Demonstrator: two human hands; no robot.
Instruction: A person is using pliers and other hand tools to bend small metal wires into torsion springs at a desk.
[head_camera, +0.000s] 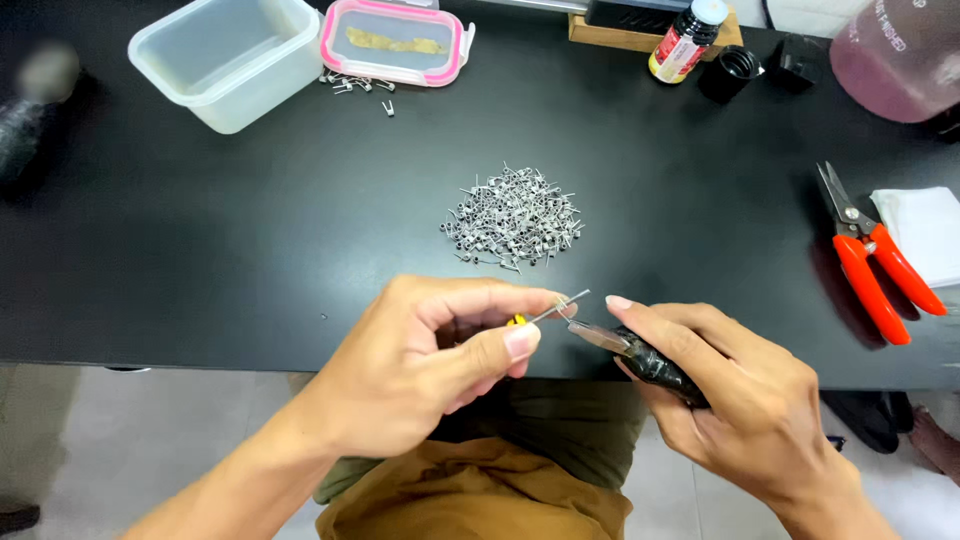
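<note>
My left hand (430, 370) pinches a thin metal rod (560, 305) with a yellow handle end showing between its fingers, held over the table's front edge. My right hand (730, 400) grips a black-handled tool (655, 368) whose pale metal tip (598, 335) points at the rod. The two tips meet just below a pile of small wire coils (512, 218) lying in the middle of the black table (250, 250).
A clear plastic tub (228, 60) and a pink-rimmed lid (393, 40) sit at the back left, with a few loose coils (358, 86) beside them. Red-handled snips (870, 260) and white tissue (925, 235) lie at the right. A small bottle (683, 42), a black cap (728, 72) and a pinkish jug (895, 55) stand at the back.
</note>
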